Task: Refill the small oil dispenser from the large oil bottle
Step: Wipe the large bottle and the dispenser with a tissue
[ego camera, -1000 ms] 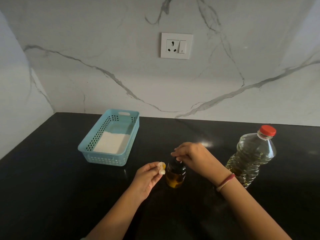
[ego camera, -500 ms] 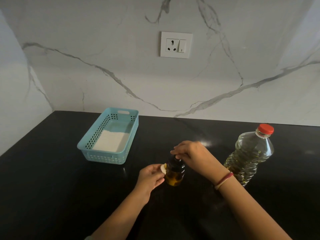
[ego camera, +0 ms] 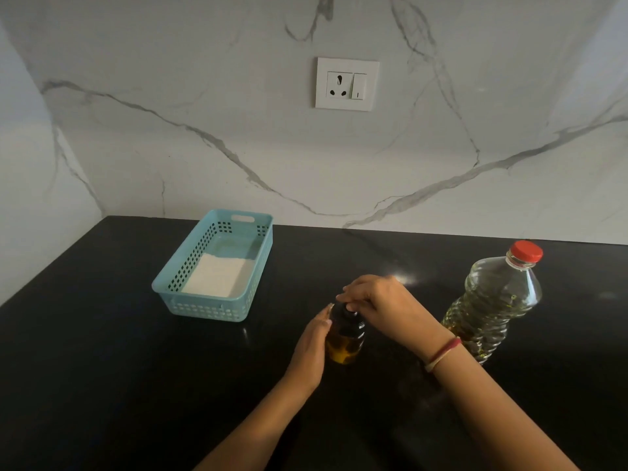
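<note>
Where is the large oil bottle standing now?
In the head view, the large oil bottle stands upright on the right of the black counter, capped red, just beyond the right hand.

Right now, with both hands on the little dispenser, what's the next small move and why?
Probably twist the cap off the small dispenser: the right hand pinches its dark top, the left hand steadies its side, and the large oil bottle stands capped, untouched.
</note>
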Demonstrator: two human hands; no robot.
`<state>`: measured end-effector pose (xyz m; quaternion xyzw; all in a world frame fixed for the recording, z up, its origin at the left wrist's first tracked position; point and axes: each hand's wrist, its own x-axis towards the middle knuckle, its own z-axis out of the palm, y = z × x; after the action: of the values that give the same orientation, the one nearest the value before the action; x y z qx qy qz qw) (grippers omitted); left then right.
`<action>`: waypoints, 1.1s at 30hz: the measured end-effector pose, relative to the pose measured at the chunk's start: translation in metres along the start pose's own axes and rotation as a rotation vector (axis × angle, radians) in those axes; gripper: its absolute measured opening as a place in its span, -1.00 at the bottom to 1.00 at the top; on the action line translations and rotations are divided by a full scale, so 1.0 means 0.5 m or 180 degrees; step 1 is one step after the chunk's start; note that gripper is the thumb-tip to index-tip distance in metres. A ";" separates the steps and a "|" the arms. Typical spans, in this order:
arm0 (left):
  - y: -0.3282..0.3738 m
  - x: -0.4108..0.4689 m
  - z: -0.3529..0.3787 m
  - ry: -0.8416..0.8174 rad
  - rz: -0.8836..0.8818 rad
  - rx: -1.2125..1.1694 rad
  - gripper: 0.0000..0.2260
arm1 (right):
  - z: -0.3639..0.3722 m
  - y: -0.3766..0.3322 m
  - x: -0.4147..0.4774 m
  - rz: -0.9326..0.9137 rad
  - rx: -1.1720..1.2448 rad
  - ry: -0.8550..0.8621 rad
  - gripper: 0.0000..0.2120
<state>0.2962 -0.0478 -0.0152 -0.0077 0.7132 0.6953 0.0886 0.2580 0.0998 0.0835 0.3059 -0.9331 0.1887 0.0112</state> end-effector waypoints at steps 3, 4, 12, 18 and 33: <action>-0.009 0.002 -0.014 -0.0134 -0.0417 0.0038 -0.61 | 0.000 0.000 0.000 0.0019 0.0005 -0.0017 -0.75; -0.013 0.006 -0.019 -0.0181 -0.0523 0.0057 -0.54 | 0.000 0.000 0.000 0.0008 0.0003 -0.0016 -0.75; 0.029 0.055 -0.039 -0.0566 -0.0402 -0.0507 -0.25 | 0.003 0.004 0.000 -0.0076 0.0030 0.0031 -0.76; 0.008 0.083 -0.041 -0.0946 -0.0656 0.0234 -0.26 | 0.002 0.003 -0.005 -0.0101 0.0028 0.0079 -0.75; -0.018 -0.008 0.002 0.0151 -0.0555 -0.0278 -0.55 | 0.006 0.007 -0.008 -0.0150 0.0034 0.0135 -0.75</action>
<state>0.3015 -0.0474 -0.0237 -0.0902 0.6807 0.7150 0.1314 0.2595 0.1037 0.0788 0.3237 -0.9242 0.1999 0.0339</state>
